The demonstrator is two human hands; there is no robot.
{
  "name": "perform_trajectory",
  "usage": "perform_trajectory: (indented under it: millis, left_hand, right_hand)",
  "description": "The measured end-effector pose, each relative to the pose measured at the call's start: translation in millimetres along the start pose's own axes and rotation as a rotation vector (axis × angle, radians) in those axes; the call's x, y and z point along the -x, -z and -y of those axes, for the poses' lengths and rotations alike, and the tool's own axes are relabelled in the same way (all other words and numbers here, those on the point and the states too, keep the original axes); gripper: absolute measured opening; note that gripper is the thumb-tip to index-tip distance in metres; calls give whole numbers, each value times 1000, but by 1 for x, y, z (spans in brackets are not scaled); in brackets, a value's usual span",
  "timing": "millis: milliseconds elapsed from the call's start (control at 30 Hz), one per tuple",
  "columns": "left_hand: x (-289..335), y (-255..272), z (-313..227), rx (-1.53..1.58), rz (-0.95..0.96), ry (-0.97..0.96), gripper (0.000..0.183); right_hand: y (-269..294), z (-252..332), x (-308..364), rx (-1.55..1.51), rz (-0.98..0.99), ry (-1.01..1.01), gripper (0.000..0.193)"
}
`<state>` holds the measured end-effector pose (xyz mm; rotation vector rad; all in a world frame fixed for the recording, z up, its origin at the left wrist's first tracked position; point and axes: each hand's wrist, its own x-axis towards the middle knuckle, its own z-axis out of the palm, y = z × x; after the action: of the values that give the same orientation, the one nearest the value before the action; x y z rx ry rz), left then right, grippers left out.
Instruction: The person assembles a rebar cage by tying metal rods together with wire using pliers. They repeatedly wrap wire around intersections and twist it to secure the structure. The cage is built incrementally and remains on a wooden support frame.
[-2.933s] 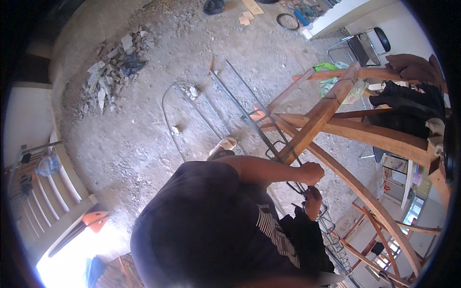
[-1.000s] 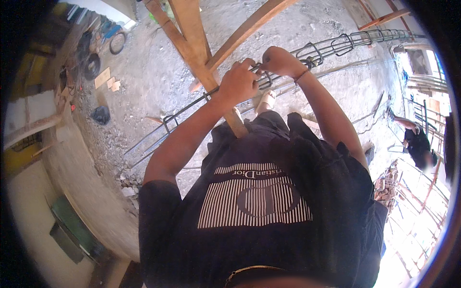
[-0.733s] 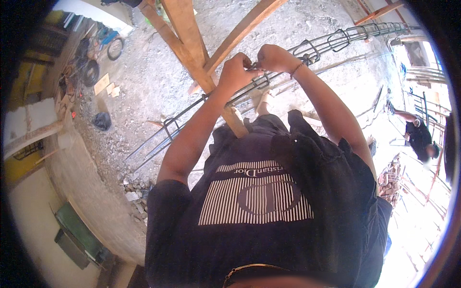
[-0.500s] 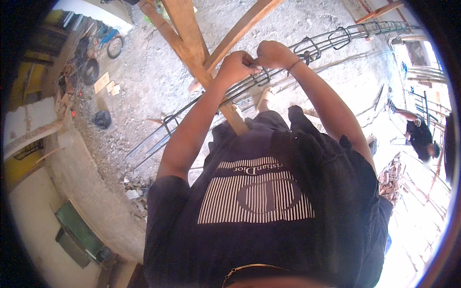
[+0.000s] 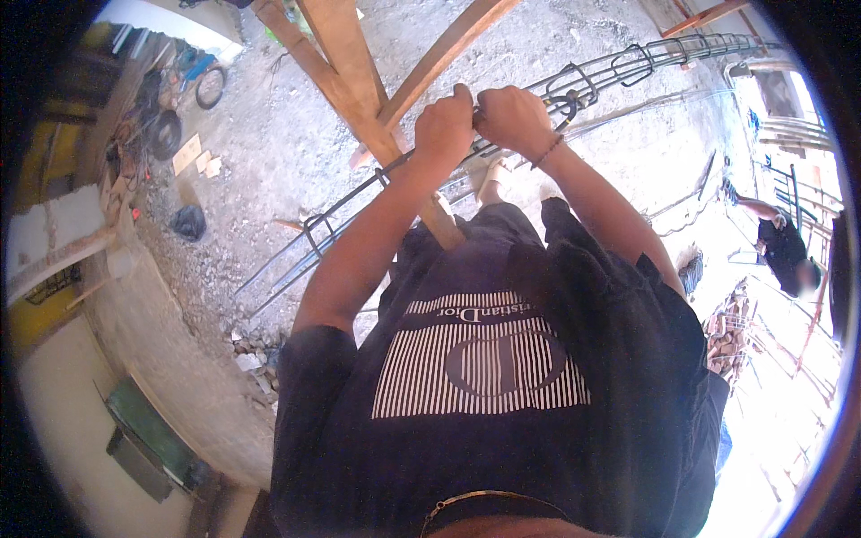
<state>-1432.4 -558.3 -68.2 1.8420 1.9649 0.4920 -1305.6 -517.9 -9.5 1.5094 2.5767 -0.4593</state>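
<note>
A long cage of dark steel rebar with square stirrups runs slantwise past my hands, from lower left to upper right. Over its middle my left hand is closed in a fist, thumb up. My right hand is closed right beside it, knuckles up, close against the bars. A small bit of something shows between the two fists, too little to name. Just right of my right hand, a dark curved piece sits at the cage; its kind is unclear.
Wooden beams cross at a post ahead, touching the cage area. Tyres, boards and a black bag lie on rubble at left. A person in dark clothes is bent over at far right, near a pile of bricks.
My hands have turned from a fingertip pinch to closed fists, and my right hand is lower and nearer the bars. The dark curved piece now shows closer to my right hand.
</note>
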Motion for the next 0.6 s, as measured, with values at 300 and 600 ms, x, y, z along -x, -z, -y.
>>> perform_trajectory:
  millis: [300, 600]
  left_hand:
    - [0, 20, 17, 814, 256, 348, 47]
    - [15, 13, -3, 1028, 80, 482, 53]
  right_hand:
    - [-21, -11, 4, -143, -120, -10, 29]
    - [-26, -1, 8, -219, -151, -129, 30]
